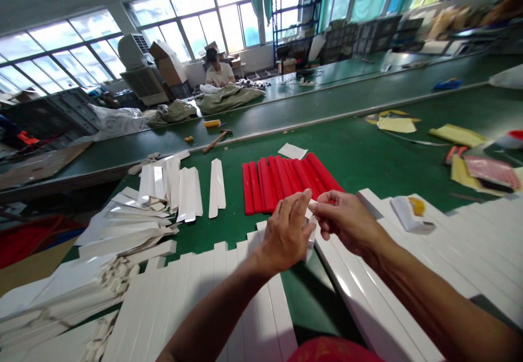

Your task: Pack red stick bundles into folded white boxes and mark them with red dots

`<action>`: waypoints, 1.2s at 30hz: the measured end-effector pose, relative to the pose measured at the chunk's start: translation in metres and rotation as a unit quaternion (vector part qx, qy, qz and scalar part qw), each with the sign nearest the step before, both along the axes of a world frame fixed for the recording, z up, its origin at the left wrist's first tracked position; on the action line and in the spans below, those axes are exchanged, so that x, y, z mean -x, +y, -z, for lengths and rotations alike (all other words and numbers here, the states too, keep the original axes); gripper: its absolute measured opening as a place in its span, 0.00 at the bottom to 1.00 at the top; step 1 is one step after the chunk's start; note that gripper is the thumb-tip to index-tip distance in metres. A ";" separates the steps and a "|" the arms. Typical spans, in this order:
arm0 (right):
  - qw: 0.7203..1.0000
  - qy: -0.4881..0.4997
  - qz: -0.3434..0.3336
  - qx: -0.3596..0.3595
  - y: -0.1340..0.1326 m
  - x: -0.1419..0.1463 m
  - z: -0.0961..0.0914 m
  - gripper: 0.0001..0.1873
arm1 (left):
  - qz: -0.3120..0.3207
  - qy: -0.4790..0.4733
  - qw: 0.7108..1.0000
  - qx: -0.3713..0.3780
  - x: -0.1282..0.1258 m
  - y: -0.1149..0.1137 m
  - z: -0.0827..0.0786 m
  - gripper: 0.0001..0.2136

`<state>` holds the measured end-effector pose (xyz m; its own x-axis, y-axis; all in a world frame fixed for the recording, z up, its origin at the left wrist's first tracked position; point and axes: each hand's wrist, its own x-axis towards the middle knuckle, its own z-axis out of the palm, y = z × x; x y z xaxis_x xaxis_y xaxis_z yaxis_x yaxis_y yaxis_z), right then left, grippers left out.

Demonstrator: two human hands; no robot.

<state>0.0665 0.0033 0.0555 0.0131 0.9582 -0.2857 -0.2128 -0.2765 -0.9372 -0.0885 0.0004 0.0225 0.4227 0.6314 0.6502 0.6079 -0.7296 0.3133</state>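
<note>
Near edge: red cloth point(330, 351), cut off (yours, perhaps).
Your left hand point(286, 234): pinching white piece point(311, 236), mostly hidden.
Your right hand point(347, 220): pinching same piece.
Behind: red sticks point(281, 182).

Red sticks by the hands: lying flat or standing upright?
Lying flat: the red sticks lie side by side on the green table.

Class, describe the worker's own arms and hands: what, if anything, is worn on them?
Left forearm and right forearm are bare, no sleeves in view. The left hand and right hand wear no gloves; no watch, bracelet or ring shows. Red clothing shows at the bottom edge.
</note>
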 end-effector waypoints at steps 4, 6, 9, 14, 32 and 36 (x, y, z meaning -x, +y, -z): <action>0.999 0.023 -0.023 -0.001 0.001 0.002 0.001 0.28 | 0.017 -0.007 1.000 0.024 0.005 0.001 0.001 0.22; 0.999 0.015 -0.019 -0.036 -0.002 0.005 0.010 0.28 | 0.022 -0.012 0.999 0.032 0.008 0.002 0.002 0.24; 0.994 -0.074 0.025 -0.074 -0.005 0.009 0.038 0.28 | 0.035 -0.018 0.998 0.050 0.013 0.003 0.003 0.27; 0.875 -0.418 0.042 -0.240 -0.007 0.013 0.109 0.25 | 0.004 -0.045 0.996 0.078 0.019 0.006 0.006 0.26; 0.653 -0.705 -0.267 -0.070 -0.036 -0.010 0.212 0.23 | -0.463 0.007 0.833 0.302 0.126 0.065 0.136 0.19; 0.635 -0.718 -0.276 -0.067 -0.033 -0.007 0.211 0.34 | -0.529 0.046 0.784 0.320 0.184 0.079 0.157 0.24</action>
<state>0.0731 -0.0300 -0.1560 -0.1808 0.9448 -0.2733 0.9831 0.1658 -0.0773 -0.2722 0.0797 -0.1349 -0.5326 0.8446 0.0542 0.8081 0.4885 0.3292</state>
